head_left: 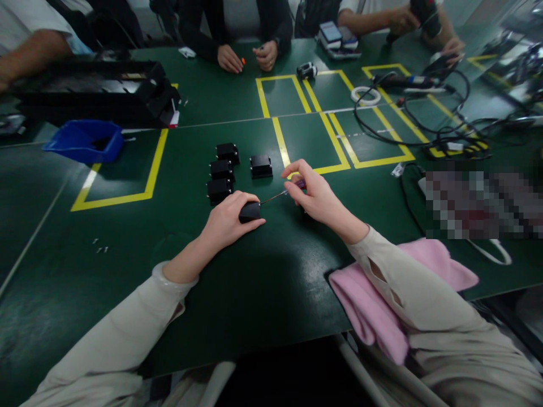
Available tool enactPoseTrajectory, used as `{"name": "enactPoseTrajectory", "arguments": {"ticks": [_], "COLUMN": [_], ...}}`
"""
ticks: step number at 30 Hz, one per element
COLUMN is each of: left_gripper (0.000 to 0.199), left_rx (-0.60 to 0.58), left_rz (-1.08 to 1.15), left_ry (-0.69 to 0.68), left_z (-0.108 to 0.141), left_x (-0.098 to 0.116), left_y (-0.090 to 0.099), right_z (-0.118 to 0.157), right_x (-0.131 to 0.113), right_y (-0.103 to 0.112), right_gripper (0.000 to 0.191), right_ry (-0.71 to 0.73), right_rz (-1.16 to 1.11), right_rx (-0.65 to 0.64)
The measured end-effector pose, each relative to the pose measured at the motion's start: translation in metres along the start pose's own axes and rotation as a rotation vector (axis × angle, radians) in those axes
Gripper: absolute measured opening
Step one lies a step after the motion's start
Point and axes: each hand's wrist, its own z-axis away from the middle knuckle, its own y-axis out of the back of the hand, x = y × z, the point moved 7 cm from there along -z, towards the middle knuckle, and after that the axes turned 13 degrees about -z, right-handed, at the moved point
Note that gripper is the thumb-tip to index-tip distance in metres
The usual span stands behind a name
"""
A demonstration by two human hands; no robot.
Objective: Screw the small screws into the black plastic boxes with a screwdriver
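My left hand (pixel 229 219) is closed around a small black box (pixel 250 212), holding it on the green tabletop. In my right hand (pixel 311 195) is a screwdriver (pixel 275 198) with a thin metal shaft; my fingers wrap its handle. The shaft slants down to the left, and its tip meets the right side of the box near the top. Beyond my left hand stand several similar black boxes: a near one (pixel 219 190), a middle one (pixel 221 169), a far one (pixel 227 152), and another (pixel 261 165) to their right.
Small screws (pixel 100 249) lie at the left. A blue bin (pixel 87 141) stands before a long black tray (pixel 97 93). Cables (pixel 407 121) tangle at the right, near a white ring (pixel 365 96). A pink cloth (pixel 373 299) lies under my right forearm. Co-workers' hands (pixel 266 55) rest across the table.
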Motion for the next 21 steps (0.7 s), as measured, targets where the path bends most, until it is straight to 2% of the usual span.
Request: {"name": "enactPoseTrajectory", "arguments": {"ticks": [2,9,12,15,17,20,21], "left_gripper": [0.036,0.036,0.036,0.036,0.037,0.037,0.037], "left_rx": [0.004,0.018,0.015,0.010,0.006,0.008,0.010], "left_rz": [-0.007,-0.019,-0.015,-0.013,-0.011,-0.007,-0.007], "left_ry": [-0.003,-0.014,-0.011,-0.008,-0.005,-0.004,-0.005], "left_z": [-0.0001,0.0002,0.0003,0.0000,-0.0002,-0.0002,-0.0003], "left_x": [-0.0001,-0.0012,-0.0014,-0.0008,-0.0007,-0.0011,-0.0013], "left_y": [-0.0006,-0.0021,-0.0019,-0.0015,-0.0014,-0.0012,-0.0010], "right_z": [0.0001,0.0000,0.0003,0.0000,-0.0002,-0.0004,-0.0005], "right_x": [-0.0001,0.0024,0.0003,0.0013,0.0022,0.0009,0.0002], "right_y": [0.0005,-0.0004,0.0009,0.0000,-0.0007,0.0001,0.0004], "right_gripper": [0.014,0.005,0.014,0.009,0.014,0.006,0.010], "right_ry": [0.009,-0.006,0.019,-0.001,-0.014,0.014,0.027], "right_rz": [0.004,0.007,0.015,0.000,-0.004,0.011,0.015], "right_rx": [0.007,-0.001,0.023,0.011,0.002,0.011,0.017]}}
